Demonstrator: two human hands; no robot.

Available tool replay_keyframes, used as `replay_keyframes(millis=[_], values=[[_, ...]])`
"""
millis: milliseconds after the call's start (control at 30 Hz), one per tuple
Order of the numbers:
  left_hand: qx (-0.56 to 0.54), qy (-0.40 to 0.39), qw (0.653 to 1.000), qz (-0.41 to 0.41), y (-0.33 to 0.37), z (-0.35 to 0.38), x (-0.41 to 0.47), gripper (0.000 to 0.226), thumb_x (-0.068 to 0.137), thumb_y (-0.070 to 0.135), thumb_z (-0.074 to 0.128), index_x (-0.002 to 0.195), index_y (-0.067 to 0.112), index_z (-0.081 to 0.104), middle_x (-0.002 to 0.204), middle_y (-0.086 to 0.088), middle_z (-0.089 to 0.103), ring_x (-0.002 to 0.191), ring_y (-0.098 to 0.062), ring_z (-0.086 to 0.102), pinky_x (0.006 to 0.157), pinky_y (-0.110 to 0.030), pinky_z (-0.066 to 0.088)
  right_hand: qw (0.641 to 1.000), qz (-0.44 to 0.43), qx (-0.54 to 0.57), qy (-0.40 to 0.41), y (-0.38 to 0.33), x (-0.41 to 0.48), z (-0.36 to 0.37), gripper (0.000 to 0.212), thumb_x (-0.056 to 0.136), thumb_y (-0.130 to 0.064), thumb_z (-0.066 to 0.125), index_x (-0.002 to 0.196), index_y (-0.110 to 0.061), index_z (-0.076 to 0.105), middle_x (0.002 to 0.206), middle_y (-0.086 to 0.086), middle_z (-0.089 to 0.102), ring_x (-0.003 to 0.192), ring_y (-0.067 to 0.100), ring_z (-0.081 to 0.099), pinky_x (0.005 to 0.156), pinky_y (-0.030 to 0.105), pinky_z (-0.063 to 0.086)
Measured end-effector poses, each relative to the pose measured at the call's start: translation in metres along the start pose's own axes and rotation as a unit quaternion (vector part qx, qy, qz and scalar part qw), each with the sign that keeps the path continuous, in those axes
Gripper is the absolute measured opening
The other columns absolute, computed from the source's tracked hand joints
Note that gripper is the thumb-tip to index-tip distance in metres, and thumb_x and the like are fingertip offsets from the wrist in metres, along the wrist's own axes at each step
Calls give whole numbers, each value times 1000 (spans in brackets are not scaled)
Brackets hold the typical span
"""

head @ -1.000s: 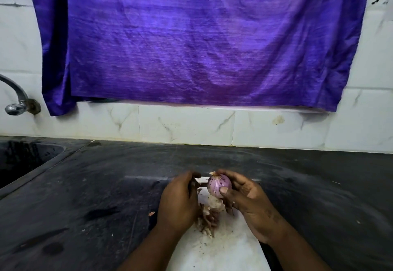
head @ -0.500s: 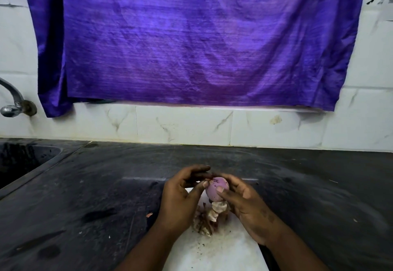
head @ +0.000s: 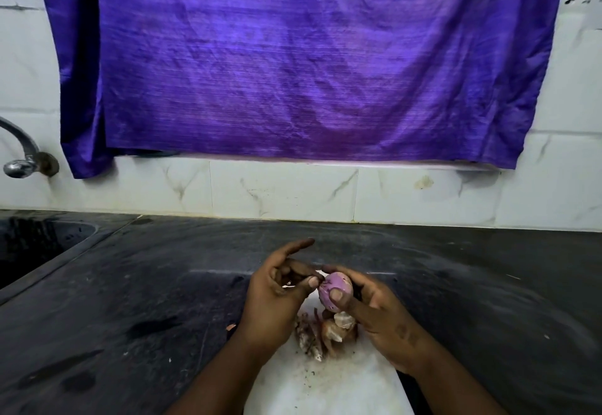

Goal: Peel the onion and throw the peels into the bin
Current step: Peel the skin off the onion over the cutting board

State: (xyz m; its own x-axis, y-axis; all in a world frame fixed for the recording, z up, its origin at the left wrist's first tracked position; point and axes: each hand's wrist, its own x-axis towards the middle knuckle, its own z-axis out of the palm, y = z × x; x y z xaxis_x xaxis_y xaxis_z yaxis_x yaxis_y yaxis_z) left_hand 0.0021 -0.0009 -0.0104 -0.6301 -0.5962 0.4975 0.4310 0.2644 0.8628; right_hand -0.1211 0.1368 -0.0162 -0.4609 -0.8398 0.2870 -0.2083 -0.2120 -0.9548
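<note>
At the far left, a metal tap (head: 22, 154) is mounted on the tiled wall (head: 280, 193), above a dark sink (head: 39, 238) set into the table (head: 130, 300). A purple cloth (head: 309, 63) is hung across most of the wall, its lower edge ending above the lowest row of tiles.

The table surface is dark and marked with dust and smears. A white board (head: 319, 385) is laid on its near edge, at centre, with small dark specks scattered over it.

The left hand (head: 277, 294) is held above the far end of the board. Its thumb and one finger are pinched together at the left side of the onion (head: 335, 291), where a small scrap of skin appears to be gripped; this is too small to be confirmed. The forefinger is extended upward and away, clear of the onion.

The onion is held above the board, between the two hands. It is pale purple and looks largely peeled.

A pile of peels (head: 322, 333) is seen on the board just below the onion, between the two wrists. One small scrap lies on the table at the board's left edge.

The right hand (head: 381, 313) is closed around the onion, with the thumb pressed on its near face and the fingers wrapped behind it.
</note>
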Motion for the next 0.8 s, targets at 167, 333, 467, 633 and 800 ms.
replay_keyframes(millis=[167,333,467,633,800], values=[[-92,7,994,-52,-8,-2,3,64,85,-19,68,136,19,64,82,-20,72,83,-27,72,79,-30,60,1000,-6,-21,-8,-1,-2,-2,47,93,-11,70,138,-24,63,133,-5,72,124,14,67,100,35,58],[-154,4,983,-104,-9,-1,3,54,85,-15,69,128,17,69,85,-17,75,83,-26,73,79,-34,61,1000,-14,-3,-6,1,-3,-2,56,92,-4,72,143,-22,58,136,0,70,125,17,67,98,35,59],[-112,2,989,-97,-9,-3,3,42,88,-8,71,122,18,73,100,-24,78,97,-38,76,87,-40,60,1000,-18,-9,22,6,0,-3,57,91,-12,75,143,-27,58,137,0,69,125,16,67,101,36,58],[9,-32,999,-27,1,-1,-1,54,89,-10,70,131,24,68,111,1,78,103,-18,76,88,-30,62,998,-18,-7,55,3,2,-5,58,83,-28,78,138,-30,61,128,-6,74,113,13,73,82,23,59],[130,-36,989,60,-3,-1,-4,56,90,-7,72,131,30,69,105,7,77,102,-14,73,85,-22,59,1000,-7,-12,27,5,1,-5,56,91,-17,77,143,-28,59,132,-6,72,120,11,70,94,30,60]])
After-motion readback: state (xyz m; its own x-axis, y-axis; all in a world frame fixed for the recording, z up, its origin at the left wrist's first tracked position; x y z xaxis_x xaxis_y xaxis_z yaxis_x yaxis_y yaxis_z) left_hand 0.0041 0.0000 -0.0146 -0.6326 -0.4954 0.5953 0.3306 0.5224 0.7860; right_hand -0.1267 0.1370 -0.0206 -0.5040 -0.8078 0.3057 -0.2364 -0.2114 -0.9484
